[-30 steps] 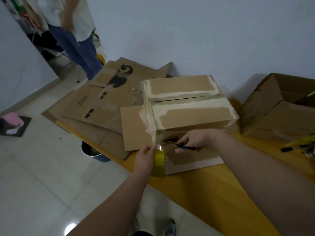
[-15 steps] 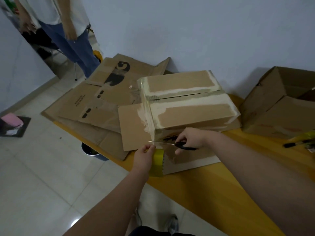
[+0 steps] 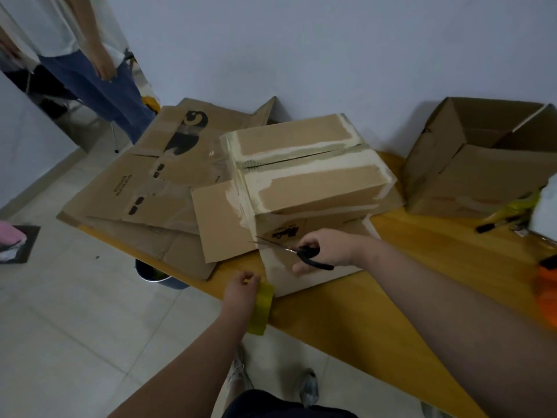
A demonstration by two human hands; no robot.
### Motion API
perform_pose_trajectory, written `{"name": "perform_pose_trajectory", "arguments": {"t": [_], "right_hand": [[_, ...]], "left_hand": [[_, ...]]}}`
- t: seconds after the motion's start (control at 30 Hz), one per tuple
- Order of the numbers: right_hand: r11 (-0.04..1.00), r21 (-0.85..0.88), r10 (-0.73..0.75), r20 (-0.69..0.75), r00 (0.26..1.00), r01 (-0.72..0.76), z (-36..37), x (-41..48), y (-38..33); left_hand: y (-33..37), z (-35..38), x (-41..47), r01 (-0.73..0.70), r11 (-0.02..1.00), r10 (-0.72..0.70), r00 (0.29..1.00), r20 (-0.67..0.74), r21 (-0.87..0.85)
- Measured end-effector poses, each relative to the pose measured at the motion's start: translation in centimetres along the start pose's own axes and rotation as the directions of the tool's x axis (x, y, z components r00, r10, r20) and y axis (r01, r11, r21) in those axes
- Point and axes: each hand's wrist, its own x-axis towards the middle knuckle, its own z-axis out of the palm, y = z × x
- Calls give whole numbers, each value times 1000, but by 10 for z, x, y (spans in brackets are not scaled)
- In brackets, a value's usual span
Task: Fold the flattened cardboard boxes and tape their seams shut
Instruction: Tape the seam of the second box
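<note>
Taped-up box sits on the yellow surface by the wall, flat cardboard stacked to its left; the right hand has its grip clamped on black scissors against the box front, and the left hand grips the yellow tape roll at the surface edge

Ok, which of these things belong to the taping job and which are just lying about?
In the job: taped box; scissors in the right hand; yellow tape roll in the left hand; flattened boxes.
Lying about: dark bucket; pink item on the floor; orange thing at the right edge.
</note>
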Motion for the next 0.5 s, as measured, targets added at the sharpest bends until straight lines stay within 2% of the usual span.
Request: {"name": "perform_pose_trajectory", "arguments": {"t": [0.07,0.17,0.2,0.27,0.33,0.37,0.43,0.5], "right_hand": [[997,41,74,-49,996,-72,9,-7,23],[951,274,215,-261,941,-141,40,-26,72],[924,343,296,-356,886,-170,54,-34,90],[859,436,478,-497,724,-268,79,-51,128],[787,482,614,-545,571,-385,93,-65,164],[758,442,652,-548,525,-480,98,-73,177],[695,341,696,-540,474,-633,103,-85,194],[685,351,711,-514,480,-639,107,-90,206]], "left_hand": [[3,4,-9,-41,998,39,999,34,38],[13,13,-22,-142,989,137,983,121,37],[16,17,-27,-177,984,170,973,158,33],[24,26,-36,-248,968,232,943,238,41],[31,38,-47,-293,955,262,910,322,52],[33,44,-51,-309,950,270,893,359,55],[36,57,-58,-339,939,280,857,433,63],[37,68,-65,-340,938,269,829,490,61]]}}
